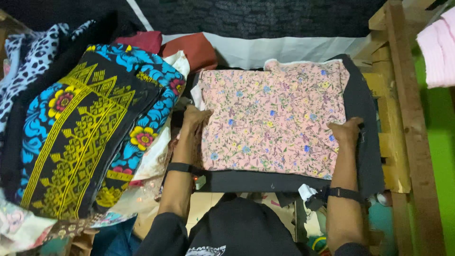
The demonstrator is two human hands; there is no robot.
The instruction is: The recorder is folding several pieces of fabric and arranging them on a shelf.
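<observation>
A folded pink floral cloth lies flat on a dark grey folded fabric in the middle. My left hand rests on the pink cloth's left edge, fingers curled over it. At the right edge, my right hand presses on the pink cloth where it meets the dark fabric. Both wrists wear black bands.
A pile of folded cloths rises at the left, topped by a black, yellow and blue patterned one, with a leopard-print cloth behind. Red cloths lie at the back. A wooden frame stands at the right, with a pink knit item above it.
</observation>
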